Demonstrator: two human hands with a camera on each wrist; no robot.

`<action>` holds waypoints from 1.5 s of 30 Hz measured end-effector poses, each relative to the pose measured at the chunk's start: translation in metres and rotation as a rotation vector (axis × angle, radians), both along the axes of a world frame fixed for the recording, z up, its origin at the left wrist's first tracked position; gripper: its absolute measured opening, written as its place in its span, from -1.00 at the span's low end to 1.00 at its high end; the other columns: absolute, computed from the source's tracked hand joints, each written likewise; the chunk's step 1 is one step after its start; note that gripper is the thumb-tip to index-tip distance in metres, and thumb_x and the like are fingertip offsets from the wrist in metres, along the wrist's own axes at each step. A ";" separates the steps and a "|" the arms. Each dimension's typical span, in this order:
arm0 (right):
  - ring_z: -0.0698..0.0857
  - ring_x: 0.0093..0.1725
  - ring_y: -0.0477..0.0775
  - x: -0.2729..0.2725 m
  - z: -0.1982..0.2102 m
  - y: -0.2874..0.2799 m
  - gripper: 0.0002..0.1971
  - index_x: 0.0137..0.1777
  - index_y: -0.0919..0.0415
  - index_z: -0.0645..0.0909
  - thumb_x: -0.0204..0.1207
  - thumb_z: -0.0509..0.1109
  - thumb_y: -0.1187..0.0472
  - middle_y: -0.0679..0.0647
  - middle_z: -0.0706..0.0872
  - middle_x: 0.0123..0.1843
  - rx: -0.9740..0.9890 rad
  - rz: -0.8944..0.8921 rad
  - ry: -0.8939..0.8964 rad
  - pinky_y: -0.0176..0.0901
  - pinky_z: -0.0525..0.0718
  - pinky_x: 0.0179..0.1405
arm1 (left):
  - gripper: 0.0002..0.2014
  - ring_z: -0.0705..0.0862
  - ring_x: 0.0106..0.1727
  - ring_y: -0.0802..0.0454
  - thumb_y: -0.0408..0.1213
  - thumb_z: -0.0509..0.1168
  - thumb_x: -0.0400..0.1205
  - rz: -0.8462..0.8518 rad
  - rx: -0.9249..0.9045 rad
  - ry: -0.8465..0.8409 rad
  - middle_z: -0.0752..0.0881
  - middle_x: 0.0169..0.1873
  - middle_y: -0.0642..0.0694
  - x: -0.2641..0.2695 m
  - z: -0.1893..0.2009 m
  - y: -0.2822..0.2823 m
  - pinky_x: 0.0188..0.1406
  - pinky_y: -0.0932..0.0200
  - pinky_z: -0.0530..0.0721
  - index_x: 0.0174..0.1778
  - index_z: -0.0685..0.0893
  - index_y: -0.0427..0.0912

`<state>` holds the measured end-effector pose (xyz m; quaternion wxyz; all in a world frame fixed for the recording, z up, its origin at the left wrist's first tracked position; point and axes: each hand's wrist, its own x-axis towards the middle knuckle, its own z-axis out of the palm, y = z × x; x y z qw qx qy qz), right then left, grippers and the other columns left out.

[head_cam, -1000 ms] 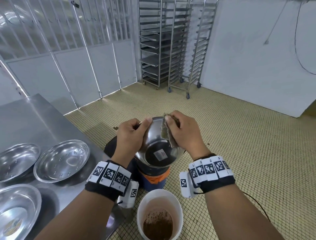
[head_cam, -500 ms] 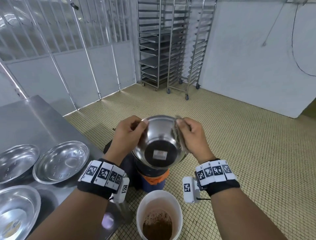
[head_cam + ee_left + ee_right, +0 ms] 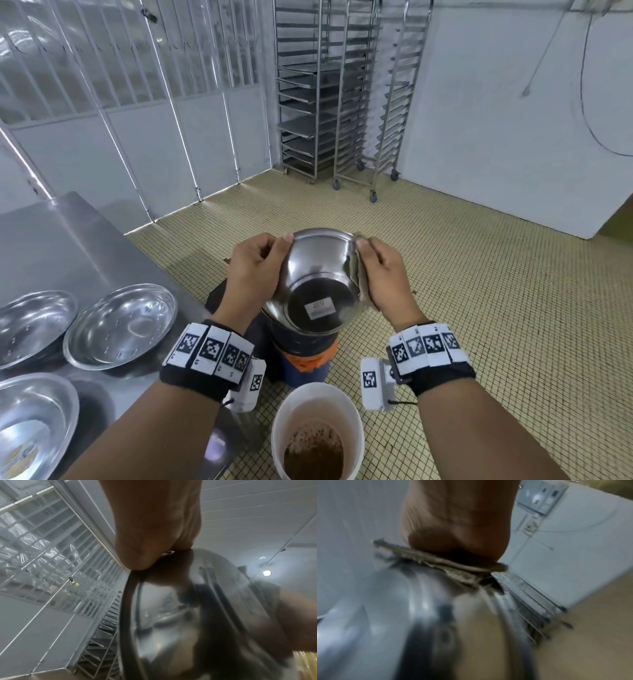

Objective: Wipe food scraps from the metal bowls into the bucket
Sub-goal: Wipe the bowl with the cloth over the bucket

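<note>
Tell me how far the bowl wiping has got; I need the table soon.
Done, it seems: the white bucket on the floor already holds brown scraps. In hand: the left hand grips the rim of one metal bowl, tipped with its base toward the camera, while the right hand presses a cloth against its rim. Left: three bowls on the steel table; whether they are wiped, I cannot tell.

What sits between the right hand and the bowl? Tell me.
A grey cloth is pinched between the right hand and the rim of the bowl, clearest in the right wrist view.
</note>
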<state>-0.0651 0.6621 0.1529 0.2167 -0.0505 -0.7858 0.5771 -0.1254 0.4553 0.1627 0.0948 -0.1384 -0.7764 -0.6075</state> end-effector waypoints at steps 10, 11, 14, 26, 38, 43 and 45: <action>0.80 -0.11 0.21 -0.004 -0.012 0.004 -0.55 -0.01 0.22 0.73 0.77 0.21 -0.14 0.17 0.81 -0.14 -0.137 -0.015 -0.048 0.15 0.75 0.08 | -0.46 0.58 -0.51 -0.18 0.07 0.42 0.71 0.097 0.196 -0.039 0.56 -0.57 -0.20 -0.008 0.001 -0.009 -0.53 -0.01 0.53 -0.31 0.62 -0.39; 0.80 -0.12 0.20 -0.005 -0.010 0.004 -0.57 -0.02 0.20 0.73 0.78 0.21 -0.13 0.20 0.80 -0.14 -0.094 -0.017 -0.031 0.11 0.77 0.04 | -0.49 0.57 -0.51 -0.14 0.04 0.41 0.72 0.084 0.163 -0.017 0.57 -0.57 -0.17 -0.005 0.001 -0.007 -0.54 0.04 0.53 -0.31 0.64 -0.37; 0.75 -0.31 -0.09 -0.010 0.015 0.002 -0.72 -0.10 0.02 0.70 0.78 0.26 -0.04 -0.01 0.76 -0.26 0.155 0.010 0.018 -0.23 0.66 -0.27 | -0.57 0.59 -0.57 -0.14 0.00 0.40 0.72 0.015 0.075 0.021 0.59 -0.63 -0.04 0.002 -0.003 0.002 -0.58 0.09 0.51 -0.36 0.66 -0.23; 0.73 -0.37 0.04 0.000 0.007 0.007 -0.68 -0.04 0.21 0.71 0.78 0.25 0.03 0.04 0.80 -0.30 -0.221 0.066 -0.038 -0.18 0.72 -0.45 | -0.61 0.51 -0.52 0.21 -0.11 0.34 0.78 0.048 -0.004 -0.003 0.60 -0.58 0.10 -0.008 -0.010 -0.009 -0.47 0.27 0.48 -0.32 0.67 -0.24; 0.70 -0.36 -0.06 -0.001 -0.006 -0.005 -0.66 -0.15 0.19 0.65 0.80 0.23 0.05 -0.07 0.74 -0.36 -0.338 -0.002 -0.020 -0.25 0.70 -0.31 | -0.56 0.46 -0.55 0.04 -0.10 0.38 0.77 0.100 0.311 -0.149 0.49 -0.62 -0.02 -0.015 -0.011 -0.004 -0.54 0.18 0.45 -0.36 0.59 -0.32; 0.70 -0.43 -0.06 -0.009 0.022 0.009 -0.64 -0.25 0.07 0.64 0.79 0.27 0.01 -0.02 0.74 -0.40 0.047 -0.020 0.032 -0.09 0.72 -0.32 | -0.49 0.41 -0.57 0.15 -0.16 0.25 0.84 -0.020 0.064 0.030 0.48 -0.59 -0.07 -0.003 -0.009 -0.004 -0.55 0.18 0.39 -0.35 0.51 -0.49; 0.69 -0.41 -0.08 -0.012 0.025 0.009 -0.64 -0.25 0.05 0.63 0.79 0.27 -0.01 -0.06 0.75 -0.39 0.133 -0.035 0.069 -0.10 0.70 -0.29 | -0.47 0.44 -0.57 0.09 -0.14 0.25 0.84 0.008 0.099 0.056 0.48 -0.57 -0.18 -0.004 -0.004 -0.002 -0.59 0.18 0.40 -0.34 0.52 -0.50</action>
